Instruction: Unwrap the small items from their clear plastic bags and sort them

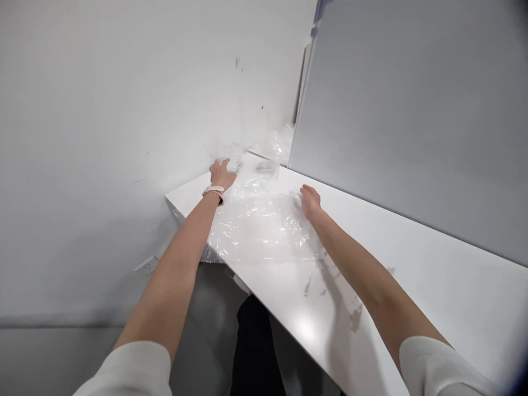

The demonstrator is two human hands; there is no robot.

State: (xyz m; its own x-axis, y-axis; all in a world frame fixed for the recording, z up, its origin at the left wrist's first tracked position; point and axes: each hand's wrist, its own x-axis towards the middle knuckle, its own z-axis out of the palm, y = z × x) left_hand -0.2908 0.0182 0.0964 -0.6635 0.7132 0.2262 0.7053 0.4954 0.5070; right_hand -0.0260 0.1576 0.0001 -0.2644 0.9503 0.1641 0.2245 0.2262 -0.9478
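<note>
A clear plastic sheet (259, 220) lies crumpled across the near corner of the white table (412, 275), its lower edge hanging a little past the table's front rim. The left hand (221, 173) rests flat on the sheet's far left edge, fingers spread loosely and pointing toward the wall (103, 110); it presses rather than grips. A pale watch strap (213, 191) sits just behind that hand on the wrist. The right hand (310, 199) lies on the sheet's right edge with fingers curled in; whether they pinch the film I cannot tell. Between the 2 hands the film is wrinkled and bunched. Beyond the left fingertips more loose plastic (276, 144) heaps against the grey partition (412, 110).

As I judge it, the film is slippery and light: a push from either palm could slide it off the front rim, or it could cling to the skin and lift, folding over on itself.
</note>
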